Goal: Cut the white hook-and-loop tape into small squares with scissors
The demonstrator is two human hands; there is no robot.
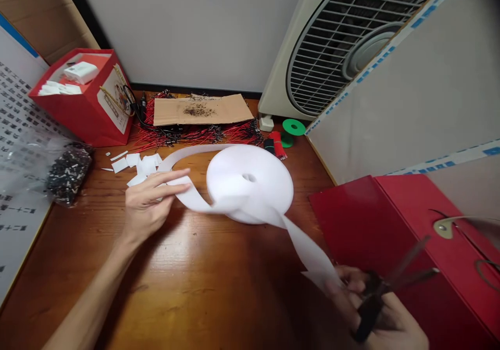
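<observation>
A large roll of white tape (269, 183) lies flat on the wooden table, a small hole at its centre. From it a loose length of the white tape (191, 196) loops round to my left hand (150, 204), whose fingers pinch it. The strip then runs across the roll's front, twisting, to my right hand (375, 308). Black-handled scissors (406, 266) are also held in that hand, their blades apart and pointing away to the right. Thumb and fingers there grip the tape's end; motion blurs them. Several cut white pieces (146, 165) lie beyond my left hand.
A red paper bag (86, 115) and a clear bag of small black parts (70, 173) stand at left. Behind are red wires under a cardboard piece (167, 111), a green spool (294, 127) and a fan (277, 79). A red box (347, 214) borders the right.
</observation>
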